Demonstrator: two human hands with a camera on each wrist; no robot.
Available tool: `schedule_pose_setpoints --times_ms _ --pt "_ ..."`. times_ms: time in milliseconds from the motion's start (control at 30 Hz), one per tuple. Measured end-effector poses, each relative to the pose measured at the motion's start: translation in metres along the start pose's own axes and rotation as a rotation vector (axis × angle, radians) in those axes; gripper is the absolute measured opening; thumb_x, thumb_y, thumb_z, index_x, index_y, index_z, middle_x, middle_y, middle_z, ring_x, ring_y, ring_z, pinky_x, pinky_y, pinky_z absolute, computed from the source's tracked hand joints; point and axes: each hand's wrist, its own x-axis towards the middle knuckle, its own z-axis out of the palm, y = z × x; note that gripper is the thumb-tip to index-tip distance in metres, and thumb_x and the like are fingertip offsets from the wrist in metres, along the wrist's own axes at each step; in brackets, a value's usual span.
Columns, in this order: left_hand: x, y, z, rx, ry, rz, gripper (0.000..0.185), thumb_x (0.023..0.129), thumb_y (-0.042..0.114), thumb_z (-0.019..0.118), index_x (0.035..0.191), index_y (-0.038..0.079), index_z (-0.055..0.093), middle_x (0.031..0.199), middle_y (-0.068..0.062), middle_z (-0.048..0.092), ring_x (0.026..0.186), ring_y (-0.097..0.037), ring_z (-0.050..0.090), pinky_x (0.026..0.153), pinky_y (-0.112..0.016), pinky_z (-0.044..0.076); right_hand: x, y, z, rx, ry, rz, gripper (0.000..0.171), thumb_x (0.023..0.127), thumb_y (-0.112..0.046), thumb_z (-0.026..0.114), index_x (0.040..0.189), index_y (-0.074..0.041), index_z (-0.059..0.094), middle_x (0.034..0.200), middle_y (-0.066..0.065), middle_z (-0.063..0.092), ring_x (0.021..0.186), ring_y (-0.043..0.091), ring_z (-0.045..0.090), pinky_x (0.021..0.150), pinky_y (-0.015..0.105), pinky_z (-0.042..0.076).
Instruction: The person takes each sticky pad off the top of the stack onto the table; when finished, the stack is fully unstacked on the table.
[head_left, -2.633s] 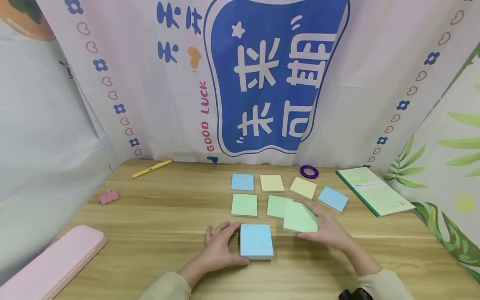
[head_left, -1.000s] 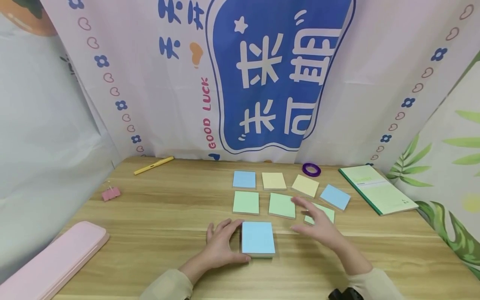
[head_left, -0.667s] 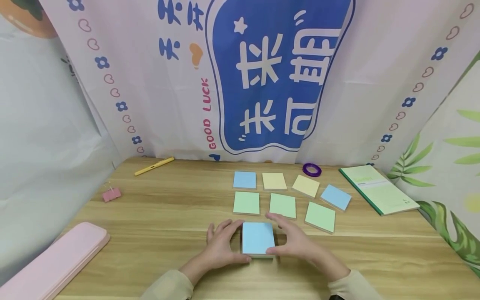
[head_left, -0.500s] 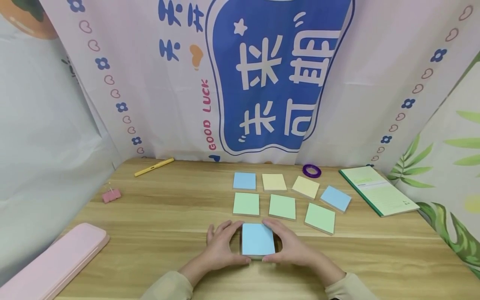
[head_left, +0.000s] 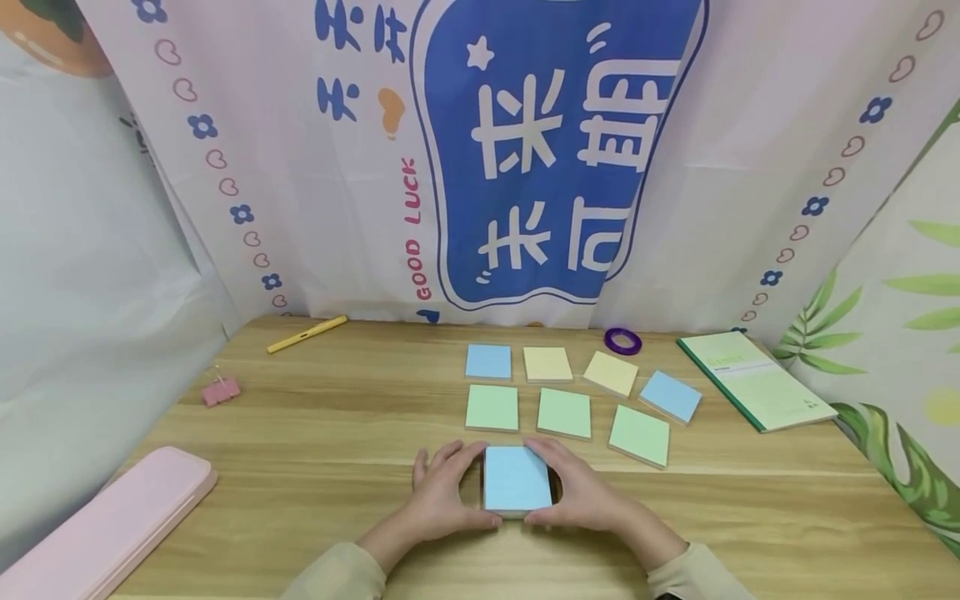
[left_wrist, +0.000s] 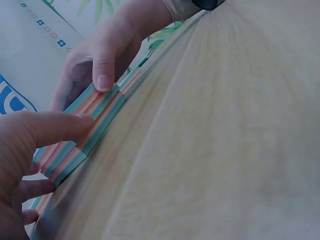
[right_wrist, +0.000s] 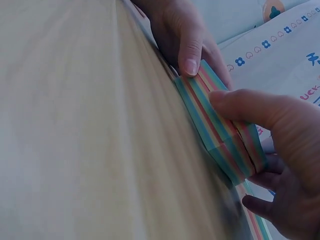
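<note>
In the head view a stack of sticky note pads (head_left: pixel 516 479), blue on top, sits on the table near its front middle. My left hand (head_left: pixel 438 500) grips its left side, thumb at the near edge and a finger at the far edge. From the right, my right hand (head_left: pixel 588 492) holds it the same way. Both wrist views show striped sides in blue-green, pink and yellow on the stack (left_wrist: pixel 95 112), with both thumbs on the near face. Beyond it lie three green sticky note pads (head_left: pixel 565 413) in a row.
Behind the green pads are two blue sticky note pads (head_left: pixel 488 362) and two yellow ones (head_left: pixel 547 365). A purple tape ring (head_left: pixel 623 341) and a notebook (head_left: pixel 756 381) lie at back right. Leftward are a yellow pen (head_left: pixel 307 334), a pink binder clip (head_left: pixel 221 392) and a pink case (head_left: pixel 108 521).
My right hand has let go of a green sticky note pad at the right of the row, then come left onto the stack. My left hand has stayed on the stack.
</note>
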Motion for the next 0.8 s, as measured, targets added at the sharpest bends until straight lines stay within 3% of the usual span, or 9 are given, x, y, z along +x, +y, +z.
schedule_pose_setpoints --times_ms 400,600,800 --pt "-0.001 0.002 0.000 0.002 0.011 -0.010 0.089 0.051 0.046 0.075 0.126 0.012 0.042 0.122 -0.002 0.046 0.119 -0.029 0.027 0.091 -0.058 -0.005 -0.019 -0.001 -0.022 0.076 0.130 0.065 0.088 0.060 -0.033 0.077 0.131 -0.003 0.033 0.130 0.015 0.035 0.111 0.034 0.038 0.087 0.054 0.030" --pt "-0.001 0.002 0.000 0.008 0.005 -0.009 0.088 0.052 0.048 0.075 0.126 0.013 0.042 0.122 -0.001 0.047 0.119 -0.029 0.026 0.091 -0.058 -0.005 -0.043 0.002 -0.035 0.152 0.138 0.132 0.083 0.063 -0.021 0.077 0.130 0.000 0.033 0.130 0.023 0.031 0.116 0.042 0.027 0.088 0.056 0.026" --pt "-0.001 0.002 0.000 0.005 0.001 -0.014 0.088 0.052 0.048 0.075 0.126 0.013 0.041 0.122 -0.001 0.046 0.120 -0.029 0.026 0.091 -0.058 -0.006 -0.059 0.022 -0.034 0.140 0.137 0.177 0.087 0.062 -0.030 0.076 0.132 -0.004 0.032 0.134 0.022 0.025 0.120 0.041 0.019 0.090 0.060 0.016"
